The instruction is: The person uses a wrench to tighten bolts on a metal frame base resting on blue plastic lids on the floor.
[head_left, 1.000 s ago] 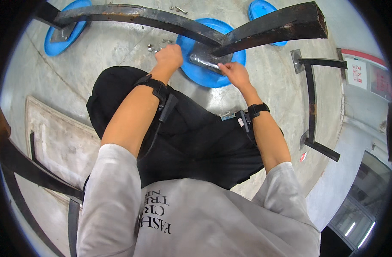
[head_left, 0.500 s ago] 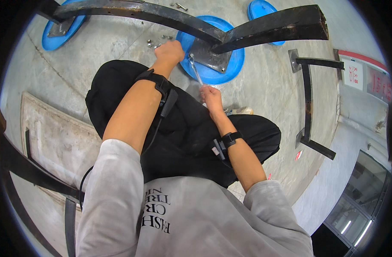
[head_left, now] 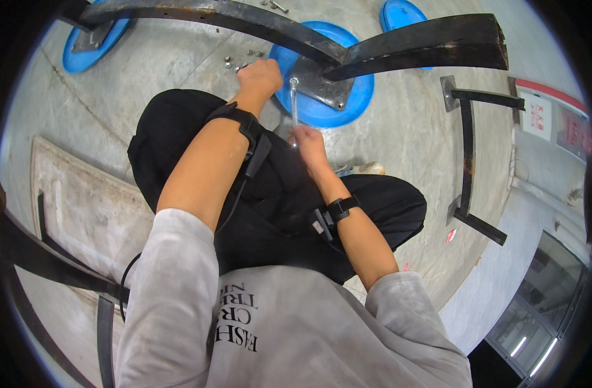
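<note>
My right hand (head_left: 310, 143) is closed around the handle of a silver wrench (head_left: 294, 108). The wrench's far end sits on a bolt at the near left corner of a dark metal plate (head_left: 325, 92), which rests on a round blue disc (head_left: 355, 107). Just left of that corner, at the disc's edge, my left hand (head_left: 260, 76) is closed with its knuckles up. Its fingertips are hidden, so whatever they grip cannot be made out. A black steel beam (head_left: 425, 48) joins the plate from above.
Several loose nuts and bolts (head_left: 228, 63) lie on the floor left of my left hand. More blue discs stand at the far left (head_left: 76, 59) and far right (head_left: 402, 14). A black steel frame (head_left: 465, 152) is on the right, and a pale board (head_left: 83, 207) lies at the left.
My right hand has moved left, swinging the wrench's handle toward my left while its far end stays at the plate corner. The left hand stays nearly in place.
</note>
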Demonstrator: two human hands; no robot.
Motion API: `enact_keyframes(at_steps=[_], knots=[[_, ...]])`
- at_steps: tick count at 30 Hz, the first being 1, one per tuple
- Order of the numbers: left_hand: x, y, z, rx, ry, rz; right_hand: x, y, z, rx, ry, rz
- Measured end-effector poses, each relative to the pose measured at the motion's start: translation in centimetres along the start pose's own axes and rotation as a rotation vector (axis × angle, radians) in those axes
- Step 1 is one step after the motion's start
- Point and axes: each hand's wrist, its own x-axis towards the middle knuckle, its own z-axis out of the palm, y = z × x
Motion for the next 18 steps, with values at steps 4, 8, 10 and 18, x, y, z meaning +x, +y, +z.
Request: enact_keyframes(at_steps=[4, 8, 10, 18], knots=[[0.0, -0.1, -0.1, 0.019, 0.001, 0.013, 0.6, 0.1, -0.7, 0.014, -0.043, 0.059], [-0.2, 0.3, -0.2, 0.040, -0.009, 0.012, 4.5, 2.3, -5.6, -0.173, -0.049, -0.012], [-0.3, 0.6, -0.2, 0.047, -0.013, 0.002, 5.8, 1.0, -8.3, -0.456, 0.011, -0.149], [-0.4, 0.2, -0.3, 0.019, -0.003, 0.001, 6.1, -4.7, -10.5, -0.715, 0.082, -0.457]])
